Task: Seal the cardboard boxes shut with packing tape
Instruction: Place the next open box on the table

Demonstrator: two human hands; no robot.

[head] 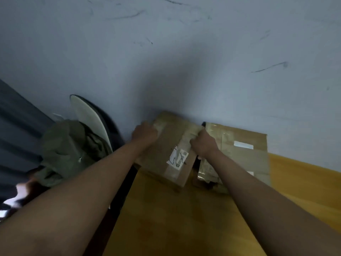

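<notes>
A taped brown cardboard box (166,145) with a white label (178,157) sits at the far edge of the yellow table (175,218), against the wall. My left hand (144,134) grips its far left corner with curled fingers. My right hand (203,143) grips the box's right edge, fingers curled over a strip of tape there. A second, flatter taped cardboard box (243,154) lies just to the right, partly hidden by my right wrist. No tape roll is visible.
A pale grey wall (184,61) rises directly behind the boxes. Left of the table stands a chair (88,115) with an olive green garment (68,150) draped over it. A dark curtain or panel (16,126) fills the far left.
</notes>
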